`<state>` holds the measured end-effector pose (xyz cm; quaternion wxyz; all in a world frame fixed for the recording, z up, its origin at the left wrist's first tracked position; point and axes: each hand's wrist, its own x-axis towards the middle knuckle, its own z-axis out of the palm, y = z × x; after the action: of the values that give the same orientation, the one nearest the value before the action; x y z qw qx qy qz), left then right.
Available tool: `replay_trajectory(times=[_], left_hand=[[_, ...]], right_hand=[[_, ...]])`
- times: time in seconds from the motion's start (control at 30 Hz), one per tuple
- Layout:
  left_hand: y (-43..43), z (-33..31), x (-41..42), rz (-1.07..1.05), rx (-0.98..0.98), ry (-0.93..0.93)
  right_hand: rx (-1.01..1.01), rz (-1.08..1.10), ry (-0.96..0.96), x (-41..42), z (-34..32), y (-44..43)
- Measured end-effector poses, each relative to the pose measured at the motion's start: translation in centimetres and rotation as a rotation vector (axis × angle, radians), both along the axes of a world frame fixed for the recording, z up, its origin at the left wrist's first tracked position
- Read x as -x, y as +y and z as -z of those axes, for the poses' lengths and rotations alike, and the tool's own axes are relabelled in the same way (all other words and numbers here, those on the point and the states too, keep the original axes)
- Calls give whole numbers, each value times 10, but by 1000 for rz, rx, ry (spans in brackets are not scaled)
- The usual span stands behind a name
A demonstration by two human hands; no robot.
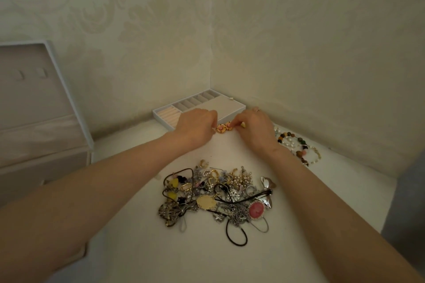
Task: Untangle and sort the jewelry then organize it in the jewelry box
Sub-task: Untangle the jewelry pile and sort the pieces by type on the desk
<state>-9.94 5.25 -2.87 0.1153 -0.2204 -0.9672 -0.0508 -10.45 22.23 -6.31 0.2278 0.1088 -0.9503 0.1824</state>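
Left hand (195, 125), right hand (253, 127): fingers curled, pinching gold-pink piece (224, 127) just before jewelry tray (230, 104). Tangled pile (216, 197) near on tabletop (195, 259); beaded bracelets (296, 147) far right.

There are two pink-gold pieces (224, 127), one tray (220, 103), one box (34, 140), one tangled heap (213, 200), one bead pile (296, 145).
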Motion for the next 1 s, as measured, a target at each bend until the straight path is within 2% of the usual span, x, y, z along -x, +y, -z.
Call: replay_trajectory(times=[0.07,0.17,0.27,0.33,0.43,0.57,0.73,0.83,0.9,1.0], left_hand=[[-11,-11,-10,-1,-18,-138],[-26,-13,-29,60,-77,-343],[-36,-6,-39,122,-168,-499],[-43,-3,-40,128,-209,-565],[-48,-4,-39,127,-226,-600],[-47,-6,-41,161,-209,-608],[-34,-15,-48,307,-334,-403],[-29,-30,-55,359,-374,-507],[-32,-37,-59,364,-306,-586],[-42,-38,-65,348,-234,-604]], right_hand=[[68,-33,-87,-5,-11,1],[186,-199,-412,-22,-32,6],[126,-353,-709,-36,-42,3],[108,-381,-791,-40,-43,-1],[88,-390,-814,-43,-45,-2],[120,-448,-728,-63,-55,7],[66,-480,-768,-118,-53,25],[69,-462,-741,-141,-46,32],[61,-436,-693,-147,-41,34],[50,-418,-650,-150,-36,34]])
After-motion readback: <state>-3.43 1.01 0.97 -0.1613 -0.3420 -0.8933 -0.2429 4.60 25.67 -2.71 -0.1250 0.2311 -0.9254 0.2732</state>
